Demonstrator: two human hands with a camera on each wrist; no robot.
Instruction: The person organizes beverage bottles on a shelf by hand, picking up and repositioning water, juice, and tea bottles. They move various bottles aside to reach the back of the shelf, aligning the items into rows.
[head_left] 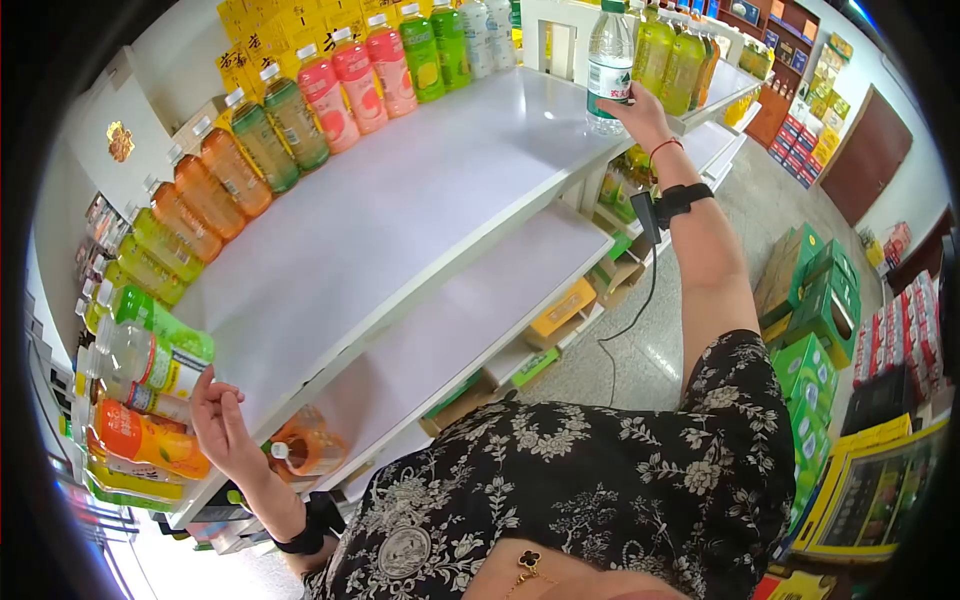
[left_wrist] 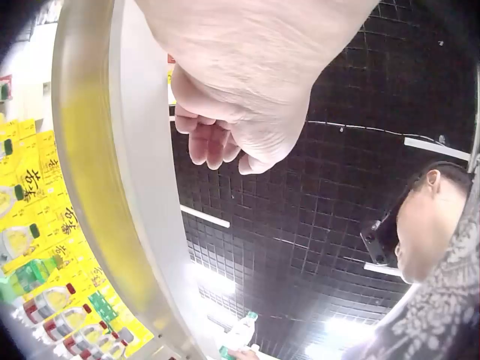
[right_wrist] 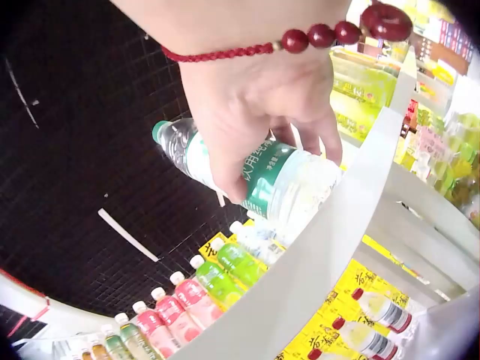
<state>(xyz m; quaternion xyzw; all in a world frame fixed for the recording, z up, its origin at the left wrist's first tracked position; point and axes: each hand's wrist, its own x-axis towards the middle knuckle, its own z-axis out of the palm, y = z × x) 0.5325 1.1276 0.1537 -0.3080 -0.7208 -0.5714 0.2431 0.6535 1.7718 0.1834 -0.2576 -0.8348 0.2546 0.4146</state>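
My right hand grips a clear water bottle with a green cap and a green-and-white label. The bottle stands upright at the right end of the white top shelf. In the right wrist view, the thumb and fingers wrap the lower label of this bottle, its base close over the shelf edge. My left hand is at the shelf's left end with its fingers loosely bent and nothing in them. Nearest to it are a clear-topped bottle and an orange drink bottle.
Pink peach bottles, brown tea bottles and green bottles line the shelf's back edge. Yellow-green bottles stand beyond the right end. A lower shelf juts out below. Green cartons sit on the floor at right.
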